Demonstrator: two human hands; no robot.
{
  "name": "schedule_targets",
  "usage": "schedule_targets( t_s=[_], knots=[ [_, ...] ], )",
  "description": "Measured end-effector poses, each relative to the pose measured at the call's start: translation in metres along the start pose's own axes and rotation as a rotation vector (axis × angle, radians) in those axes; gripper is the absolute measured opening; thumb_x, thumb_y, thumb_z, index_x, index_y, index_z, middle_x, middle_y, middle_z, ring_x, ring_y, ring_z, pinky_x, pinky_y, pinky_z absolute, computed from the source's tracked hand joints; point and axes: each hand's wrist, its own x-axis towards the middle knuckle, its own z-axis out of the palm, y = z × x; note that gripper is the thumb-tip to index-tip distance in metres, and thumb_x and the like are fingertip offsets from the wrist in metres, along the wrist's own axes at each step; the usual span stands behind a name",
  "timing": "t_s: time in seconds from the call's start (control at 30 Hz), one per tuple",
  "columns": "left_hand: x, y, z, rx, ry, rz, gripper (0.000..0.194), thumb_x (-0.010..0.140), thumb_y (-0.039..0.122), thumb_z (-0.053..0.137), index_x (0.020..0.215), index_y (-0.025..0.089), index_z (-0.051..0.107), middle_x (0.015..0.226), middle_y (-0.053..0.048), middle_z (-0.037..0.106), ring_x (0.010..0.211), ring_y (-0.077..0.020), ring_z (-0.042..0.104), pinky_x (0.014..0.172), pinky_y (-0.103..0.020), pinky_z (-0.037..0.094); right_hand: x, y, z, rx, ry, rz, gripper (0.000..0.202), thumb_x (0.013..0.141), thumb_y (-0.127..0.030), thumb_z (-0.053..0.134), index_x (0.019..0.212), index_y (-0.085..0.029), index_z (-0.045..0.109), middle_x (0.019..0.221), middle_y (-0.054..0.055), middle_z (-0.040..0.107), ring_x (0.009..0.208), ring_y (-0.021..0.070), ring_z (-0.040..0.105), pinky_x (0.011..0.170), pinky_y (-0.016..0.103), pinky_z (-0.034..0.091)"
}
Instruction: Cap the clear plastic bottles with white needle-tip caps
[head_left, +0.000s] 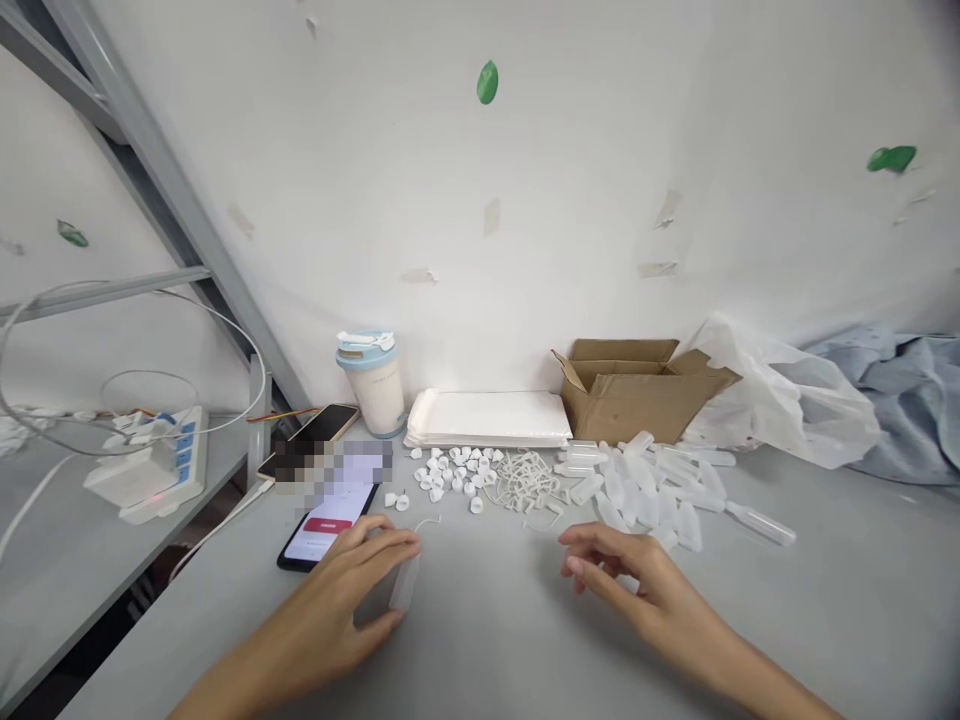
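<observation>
My left hand (364, 580) is curved round a small translucent plastic bottle (406, 582), the fingertips at its upper end and the thumb near its lower end. A thin white looped strap (427, 522) lies just beyond those fingertips. Loosely curled, my right hand (626, 572) is over the table with nothing visible in its fingers. Close by it is a pile of translucent bottles (637, 485). White caps (454, 468) and a tangle of thin white straps (529, 482) lie between the hands, farther back.
A lit phone (330, 535) lies beside my left hand, with another phone (319, 435) behind it. Along the wall stand a lidded cup (373, 390), a stack of white sheets (491, 415), an open cardboard box (641, 408) and a plastic bag (795, 400). A power strip (176, 465) is at left.
</observation>
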Motion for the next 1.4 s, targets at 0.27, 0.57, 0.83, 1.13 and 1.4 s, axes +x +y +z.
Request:
schedule_targets(
  t_s=[0.27, 0.57, 0.83, 1.13, 1.4],
  knots=[
    [0.0, -0.01, -0.006, -0.095, 0.105, -0.078, 0.041, 0.08, 0.037, 0.06, 0.121, 0.033, 0.054, 0.132, -0.002, 0.052, 0.123, -0.027, 0.044, 0.096, -0.041, 0.045, -0.002, -0.002, 0.001, -0.003, -0.012, -0.012, 0.026, 0.092, -0.039, 0.043, 0.105, -0.022, 0.057, 0.079, 0.002, 0.067, 0.073, 0.0154, 0.061, 0.056, 0.024, 0.041],
    [0.047, -0.028, -0.021, -0.093, 0.115, -0.274, 0.035, 0.078, 0.035, 0.049, 0.106, 0.019, 0.063, 0.088, -0.005, 0.064, 0.066, -0.019, 0.059, 0.066, -0.032, 0.049, -0.002, -0.002, 0.001, -0.022, -0.01, -0.046, 0.023, 0.092, -0.037, 0.044, 0.102, -0.022, 0.058, 0.078, 0.001, 0.066, 0.071, 0.0148, 0.059, 0.054, 0.023, 0.04],
    [0.078, -0.027, -0.016, -0.187, 0.11, -0.225, 0.031, 0.077, 0.031, 0.049, 0.1, 0.018, 0.064, 0.085, -0.004, 0.065, 0.071, -0.0183, 0.062, 0.068, -0.029, 0.05, -0.004, -0.001, 0.0, -0.085, 0.014, -0.084, 0.023, 0.092, -0.036, 0.043, 0.102, -0.022, 0.059, 0.083, 0.001, 0.066, 0.074, 0.0151, 0.06, 0.056, 0.023, 0.042],
    [0.003, -0.011, -0.008, -0.175, 0.001, -0.196, 0.057, 0.071, 0.044, 0.067, 0.124, 0.03, 0.052, 0.133, -0.004, 0.052, 0.118, -0.0288, 0.049, 0.092, -0.038, 0.047, -0.002, -0.002, -0.006, -0.103, 0.025, -0.095, 0.021, 0.091, -0.033, 0.046, 0.099, -0.022, 0.061, 0.08, 0.001, 0.067, 0.071, 0.0139, 0.06, 0.051, 0.021, 0.041],
    [0.001, -0.004, -0.004, -0.132, 0.004, -0.072, 0.044, 0.077, 0.036, 0.064, 0.12, 0.029, 0.056, 0.123, -0.004, 0.06, 0.117, -0.0266, 0.049, 0.096, -0.041, 0.045, -0.002, -0.001, 0.0, -0.111, -0.008, -0.092, 0.023, 0.09, -0.034, 0.046, 0.1, -0.021, 0.061, 0.081, 0.002, 0.067, 0.071, 0.0142, 0.061, 0.051, 0.021, 0.042]
  ],
)
